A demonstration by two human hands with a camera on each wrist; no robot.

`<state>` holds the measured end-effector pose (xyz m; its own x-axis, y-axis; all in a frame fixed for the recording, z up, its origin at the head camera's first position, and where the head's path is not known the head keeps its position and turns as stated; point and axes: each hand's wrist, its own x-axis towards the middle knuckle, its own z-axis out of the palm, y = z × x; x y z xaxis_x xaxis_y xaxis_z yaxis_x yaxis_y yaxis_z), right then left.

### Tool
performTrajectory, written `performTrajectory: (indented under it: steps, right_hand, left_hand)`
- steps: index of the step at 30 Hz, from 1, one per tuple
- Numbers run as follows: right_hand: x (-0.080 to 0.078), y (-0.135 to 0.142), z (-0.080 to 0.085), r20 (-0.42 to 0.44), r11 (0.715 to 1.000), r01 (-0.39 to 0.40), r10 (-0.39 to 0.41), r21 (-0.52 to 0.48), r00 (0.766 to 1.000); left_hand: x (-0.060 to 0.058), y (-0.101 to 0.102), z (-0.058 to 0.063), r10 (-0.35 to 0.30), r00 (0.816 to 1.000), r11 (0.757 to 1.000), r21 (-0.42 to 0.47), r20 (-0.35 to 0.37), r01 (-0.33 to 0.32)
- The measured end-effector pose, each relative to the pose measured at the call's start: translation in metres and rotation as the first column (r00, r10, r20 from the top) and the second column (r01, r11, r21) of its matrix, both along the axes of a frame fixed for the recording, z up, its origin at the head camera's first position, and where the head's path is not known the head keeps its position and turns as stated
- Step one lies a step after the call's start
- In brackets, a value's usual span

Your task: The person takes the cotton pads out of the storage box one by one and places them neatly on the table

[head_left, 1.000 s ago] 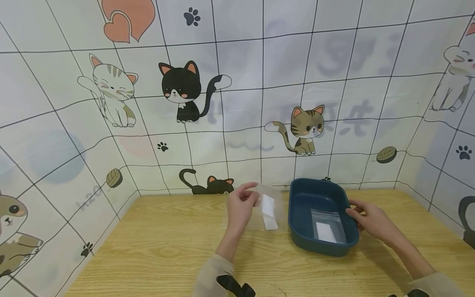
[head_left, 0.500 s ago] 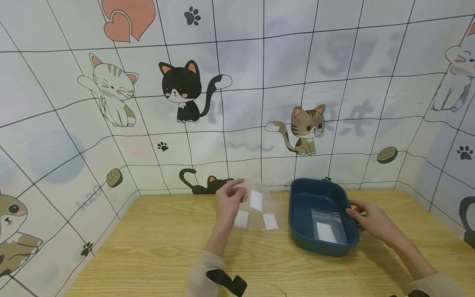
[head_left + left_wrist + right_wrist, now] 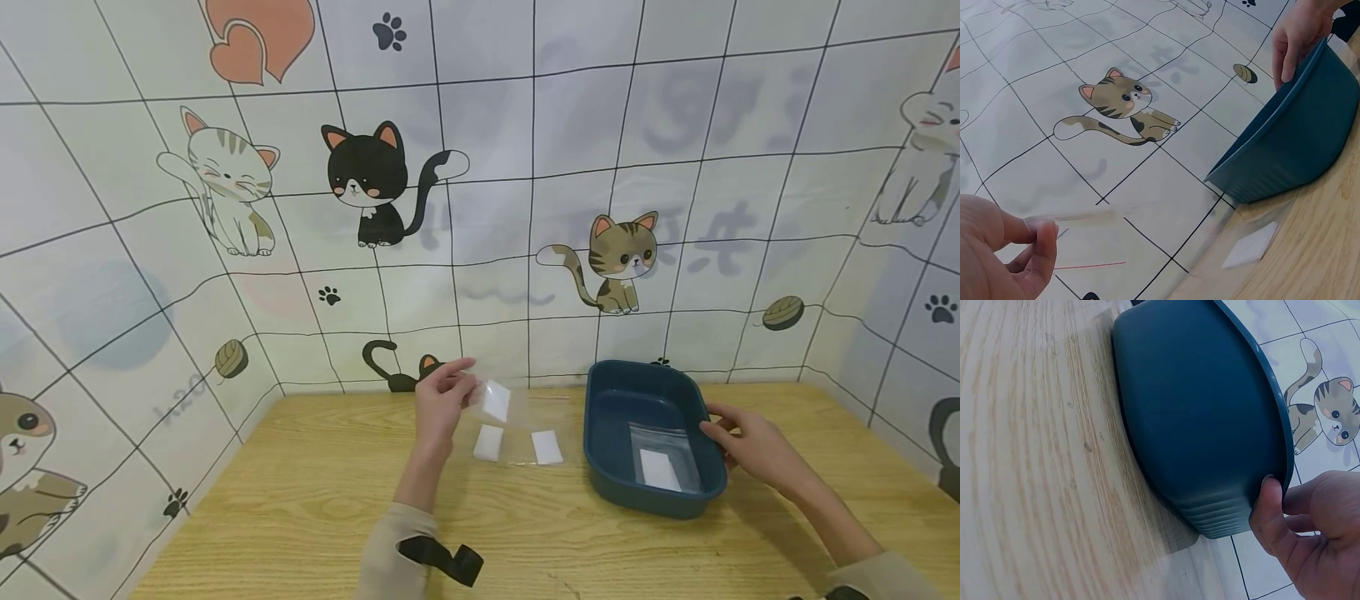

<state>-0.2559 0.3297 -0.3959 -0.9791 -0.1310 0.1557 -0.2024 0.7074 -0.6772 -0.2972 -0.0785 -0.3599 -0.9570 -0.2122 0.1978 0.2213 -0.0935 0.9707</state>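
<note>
My left hand pinches the edge of a small clear plastic bag with a white square inside, raised a little above the table. In the left wrist view, thumb and fingers of the left hand meet on its thin film, and a red line shows below. Beneath it lie other clear bags with white squares. My right hand grips the right rim of a dark blue plastic basin. Inside the basin lies one clear zip bag with a white square.
Everything stands on a light wood-grain table. A white wall covering printed with cats and grid lines rises right behind the bags and basin. The basin stands just right of the flat bags.
My left hand has moved left with the pinched bag, lifting it off the other bags, so both white squares on the table now show. The right hand and basin have stayed put.
</note>
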Motion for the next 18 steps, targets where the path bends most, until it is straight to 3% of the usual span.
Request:
performTrajectory:
  steps: [18]
  right_hand:
    - [0.001,-0.001,0.001,-0.005,1.000,0.000,0.000,0.006,1.000]
  left_hand:
    - [-0.007,-0.032,-0.011,0.028,0.998,0.999,0.036,0.063,-0.031]
